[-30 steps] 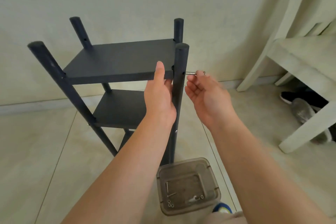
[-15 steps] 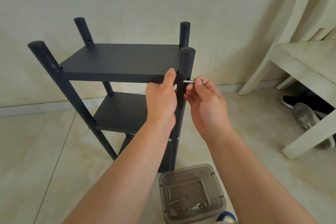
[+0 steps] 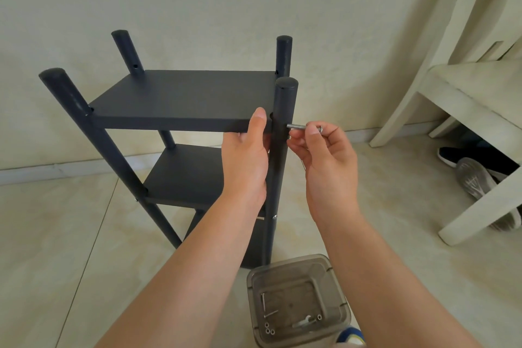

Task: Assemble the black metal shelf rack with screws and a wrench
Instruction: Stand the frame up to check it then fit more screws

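Container (image 3: 296, 277) before rack (image 3: 183, 99); chair (image 3: 466, 99) right, shoes (image 3: 474, 175) beneath

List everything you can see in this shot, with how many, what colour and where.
shelf rack: one, black, standing on the floor in the middle, three shelves visible between four round posts
screw: one, silver, horizontal, its tip at the near right post by the top shelf
plastic box: one, clear grey, on the floor at the bottom, holding loose screws, small nuts and a small wrench
chair: one, off-white, at the right
shoes: dark and grey, under the chair; the count is unclear
left hand: grips the near right edge of the top shelf
right hand: its fingers pinch the screw
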